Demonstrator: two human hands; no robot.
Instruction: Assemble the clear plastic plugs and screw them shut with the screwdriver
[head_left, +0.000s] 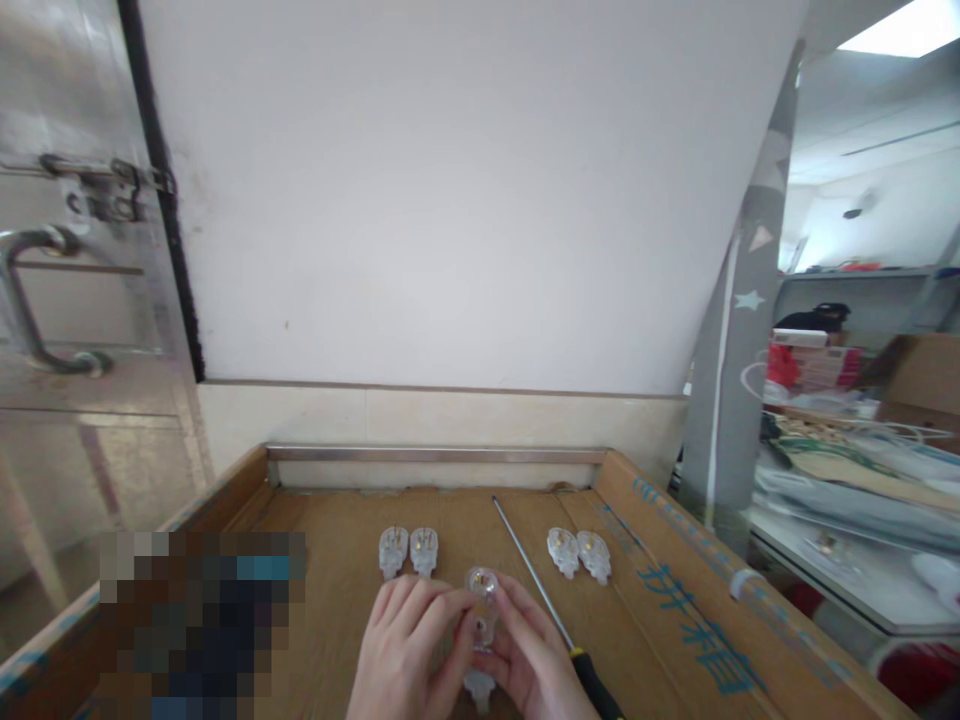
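Observation:
In the head view, both hands meet low at the centre over the cardboard. My right hand point(536, 645) is closed around a clear plastic plug piece point(482, 580) with small brass-coloured metal inside. My left hand point(412, 635) has its thumb and fingers pinched against the same piece from the left, covering part of it. Just below the hands, another clear plastic plug part point(478, 690) shows, partly hidden by the fingers. A long screwdriver point(536, 575) with a black and yellow handle lies right beside my right hand, its shaft slanting up to the left.
A pair of clear plugs point(408, 552) with metal pins lies at the left, another pair point(578, 554) at the right. Raised cardboard sides point(690, 580) edge the work surface. A metal door point(90, 300) stands at the left. Far right, a person point(817, 320) is behind a cluttered table.

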